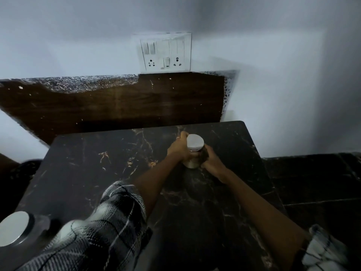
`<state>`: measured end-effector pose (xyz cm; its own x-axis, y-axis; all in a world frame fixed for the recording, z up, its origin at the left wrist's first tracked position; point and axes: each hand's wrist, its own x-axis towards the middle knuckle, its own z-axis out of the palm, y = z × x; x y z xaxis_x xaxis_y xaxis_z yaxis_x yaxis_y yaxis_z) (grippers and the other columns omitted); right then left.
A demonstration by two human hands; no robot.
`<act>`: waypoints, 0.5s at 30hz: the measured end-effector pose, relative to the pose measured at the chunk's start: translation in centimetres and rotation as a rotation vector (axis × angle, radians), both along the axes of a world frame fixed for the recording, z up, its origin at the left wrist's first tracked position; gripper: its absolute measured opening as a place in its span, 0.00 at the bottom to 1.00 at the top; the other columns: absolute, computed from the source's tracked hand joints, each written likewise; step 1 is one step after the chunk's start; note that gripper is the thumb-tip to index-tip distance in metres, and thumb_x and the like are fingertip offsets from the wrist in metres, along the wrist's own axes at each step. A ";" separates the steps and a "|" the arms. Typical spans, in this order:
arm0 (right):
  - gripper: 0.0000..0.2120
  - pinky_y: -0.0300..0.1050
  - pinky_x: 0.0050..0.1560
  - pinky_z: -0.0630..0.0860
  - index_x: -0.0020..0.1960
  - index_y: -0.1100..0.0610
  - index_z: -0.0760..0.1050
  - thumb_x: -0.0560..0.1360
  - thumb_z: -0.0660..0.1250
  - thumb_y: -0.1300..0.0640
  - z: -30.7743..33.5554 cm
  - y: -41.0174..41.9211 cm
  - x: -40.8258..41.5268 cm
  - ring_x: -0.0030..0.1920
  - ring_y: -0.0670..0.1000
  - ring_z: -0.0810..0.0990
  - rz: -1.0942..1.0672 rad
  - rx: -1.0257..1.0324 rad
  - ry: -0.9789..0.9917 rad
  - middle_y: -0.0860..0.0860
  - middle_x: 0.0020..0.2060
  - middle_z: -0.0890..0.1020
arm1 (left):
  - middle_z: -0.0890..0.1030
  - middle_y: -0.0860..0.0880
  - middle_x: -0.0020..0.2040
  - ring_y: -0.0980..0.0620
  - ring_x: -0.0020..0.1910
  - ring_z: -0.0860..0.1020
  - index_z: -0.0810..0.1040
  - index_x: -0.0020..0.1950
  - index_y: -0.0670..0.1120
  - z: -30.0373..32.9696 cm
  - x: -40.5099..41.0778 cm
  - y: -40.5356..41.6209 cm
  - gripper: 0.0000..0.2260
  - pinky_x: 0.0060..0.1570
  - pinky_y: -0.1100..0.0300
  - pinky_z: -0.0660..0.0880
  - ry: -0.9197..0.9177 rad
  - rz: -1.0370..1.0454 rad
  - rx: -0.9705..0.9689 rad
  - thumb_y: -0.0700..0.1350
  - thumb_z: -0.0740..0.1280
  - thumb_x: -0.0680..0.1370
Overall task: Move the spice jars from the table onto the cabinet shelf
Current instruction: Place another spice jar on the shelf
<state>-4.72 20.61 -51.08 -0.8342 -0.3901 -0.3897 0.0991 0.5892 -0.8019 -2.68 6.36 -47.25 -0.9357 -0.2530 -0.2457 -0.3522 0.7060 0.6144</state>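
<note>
A spice jar [194, 151] with a pale round lid stands near the far middle of the dark marble table [97, 173]. My left hand [178, 146] grips its left side, fingers curled round it. On the jar's right side, my right hand [212, 159] holds it the same way. A second jar with a silvery lid [13, 228] sits at the near left corner of the table, partly cut off by the frame edge. The cabinet shelf is not in view.
A dark wooden panel [117, 106] leans on the wall behind the table. A white switch and socket board [166, 53] is above it. Dark tiled floor [316, 182] lies to the right of the table.
</note>
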 end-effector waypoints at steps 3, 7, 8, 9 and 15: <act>0.35 0.61 0.70 0.63 0.75 0.46 0.53 0.73 0.64 0.61 3.2 0.0 0.6 0.72 0.56 0.64 -0.027 -0.089 0.047 0.52 0.73 0.64 | 0.72 0.45 0.64 0.45 0.62 0.73 0.63 0.65 0.48 2.2 0.1 -0.6 0.34 0.58 0.48 0.74 0.087 -0.006 -0.003 0.54 0.76 0.66; 0.31 0.37 0.59 0.72 0.75 0.54 0.55 0.76 0.61 0.66 8.3 0.1 0.8 0.65 0.49 0.70 -0.103 -0.451 0.015 0.54 0.71 0.66 | 0.74 0.46 0.61 0.48 0.58 0.74 0.66 0.65 0.47 7.2 -0.3 -1.4 0.34 0.54 0.54 0.75 0.259 -0.029 0.031 0.54 0.77 0.66; 0.28 0.29 0.51 0.73 0.75 0.55 0.56 0.78 0.60 0.64 9.8 0.2 1.0 0.59 0.45 0.73 -0.122 -0.507 0.015 0.54 0.69 0.68 | 0.74 0.47 0.61 0.49 0.59 0.74 0.66 0.66 0.47 8.7 -0.5 -1.6 0.34 0.54 0.55 0.74 0.297 -0.035 0.033 0.55 0.77 0.66; 0.25 0.24 0.44 0.71 0.75 0.55 0.58 0.79 0.59 0.62 11.3 0.1 1.3 0.54 0.41 0.73 -0.146 -0.558 0.017 0.53 0.66 0.70 | 0.74 0.48 0.62 0.49 0.59 0.74 0.66 0.67 0.48 10.1 -0.6 -1.7 0.34 0.55 0.56 0.73 0.334 -0.039 0.035 0.56 0.76 0.66; 0.23 0.54 0.67 0.61 0.73 0.46 0.61 0.78 0.57 0.47 18.7 -1.3 2.0 0.67 0.51 0.68 -0.200 -0.776 0.102 0.48 0.67 0.70 | 0.74 0.48 0.65 0.49 0.60 0.74 0.67 0.69 0.50 18.9 -0.4 -2.1 0.36 0.59 0.55 0.74 0.583 -0.057 0.128 0.57 0.75 0.65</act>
<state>-2.73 19.36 -32.39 -0.9337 -0.3579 0.0123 0.0484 -0.1602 -0.9859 -3.04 4.24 -28.36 -0.9365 -0.2012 0.2871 0.1044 0.6218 0.7762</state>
